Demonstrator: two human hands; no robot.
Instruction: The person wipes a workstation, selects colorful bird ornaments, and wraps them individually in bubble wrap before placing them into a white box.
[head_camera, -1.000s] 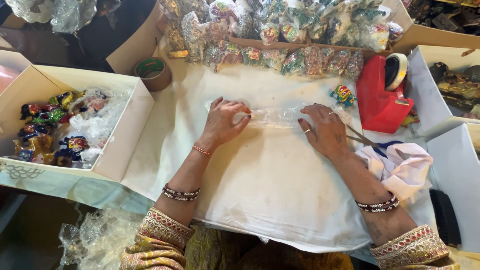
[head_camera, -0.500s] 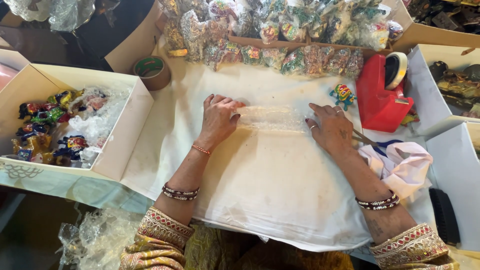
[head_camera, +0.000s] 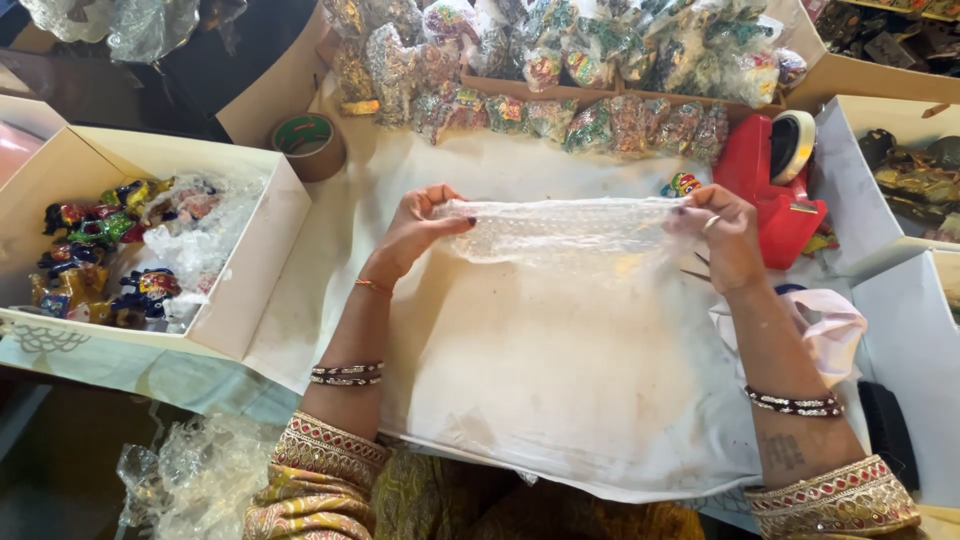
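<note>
Two hands (head_camera: 415, 228), one bubble-wrap sheet (head_camera: 560, 232)

Bright, even overhead light, soft shadows, sharp centre, mild wide-angle bending at the edges, dim lower left corner

One camera on the person's head, looking steeply down and close on the white cloth (head_camera: 560, 400); forearms enter from the frame's bottom

A red tape dispenser (head_camera: 762, 175) stands beside wrapped figurines (head_camera: 590, 70); a brown tape roll (head_camera: 307, 143) lies near a box of painted elephants (head_camera: 100, 255).
</note>
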